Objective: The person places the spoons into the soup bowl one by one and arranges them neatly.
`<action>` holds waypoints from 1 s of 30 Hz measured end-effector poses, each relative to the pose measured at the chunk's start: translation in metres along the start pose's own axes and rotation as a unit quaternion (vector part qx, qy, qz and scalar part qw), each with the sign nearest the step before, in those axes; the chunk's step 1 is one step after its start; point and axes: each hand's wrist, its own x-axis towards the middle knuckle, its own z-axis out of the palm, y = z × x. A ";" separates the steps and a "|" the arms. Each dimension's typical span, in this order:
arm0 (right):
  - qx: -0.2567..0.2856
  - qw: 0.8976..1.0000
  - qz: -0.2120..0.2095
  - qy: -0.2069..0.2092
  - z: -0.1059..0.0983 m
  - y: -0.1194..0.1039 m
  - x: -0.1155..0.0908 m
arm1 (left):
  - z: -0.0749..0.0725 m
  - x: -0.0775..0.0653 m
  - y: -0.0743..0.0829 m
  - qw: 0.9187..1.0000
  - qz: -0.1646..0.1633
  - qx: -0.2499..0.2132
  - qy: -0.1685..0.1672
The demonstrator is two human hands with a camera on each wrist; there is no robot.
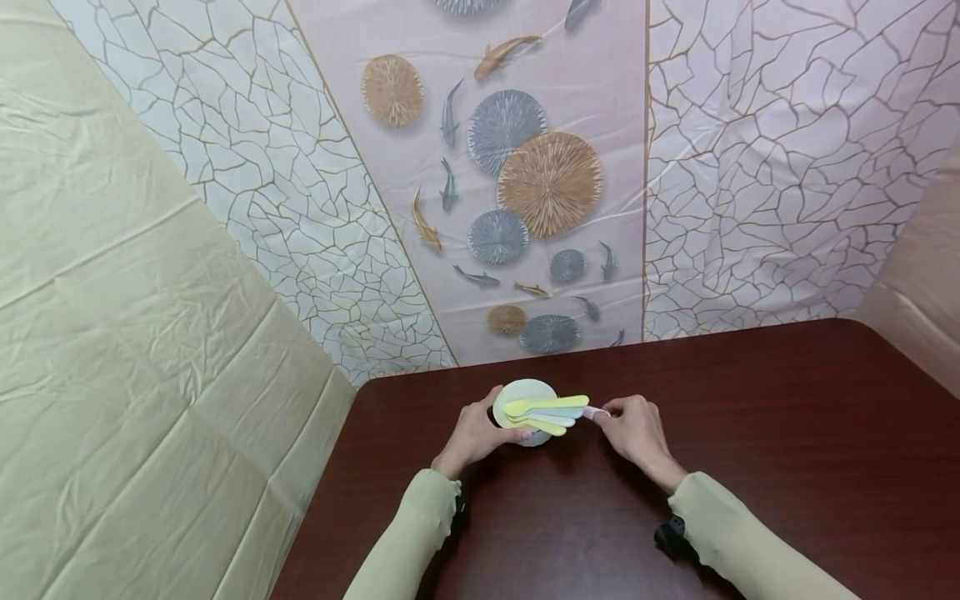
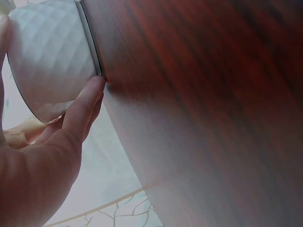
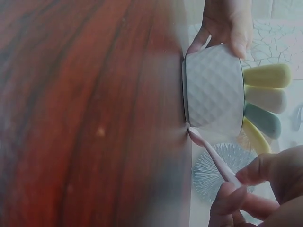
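Observation:
A white bowl with a quilted diamond pattern on its outer wall stands on the table. Several spoons in yellow, pale green and white lie in it, their handles fanned out over the rim toward the right. My left hand grips the bowl from its left side, thumb near the rim and fingers around the wall, as the left wrist view also shows. Between thumb and fingers my right hand pinches a pale pink spoon. The spoon's far end is right at the bowl's base in the right wrist view.
The dark red-brown wooden table extends to both sides and toward me. Behind it hangs a patterned cloth with fish and round motifs. A plain cream cloth covers the left side. Each wrist wears a small black device.

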 end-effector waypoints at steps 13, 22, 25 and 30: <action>0.008 1.000 0.006 0.001 -0.014 0.002 0.003 | 0.002 0.000 -0.001 1.000 0.006 0.002 0.004; 0.037 0.999 0.021 0.008 -0.025 0.002 0.004 | 0.001 -0.001 0.000 1.000 0.005 0.005 0.004; 0.044 0.999 0.025 0.010 -0.028 0.002 0.005 | 0.001 -0.001 0.001 1.000 0.005 0.004 0.005; 0.055 0.998 0.036 0.010 -0.032 0.002 0.005 | 0.001 -0.001 0.000 1.000 0.006 -0.001 0.004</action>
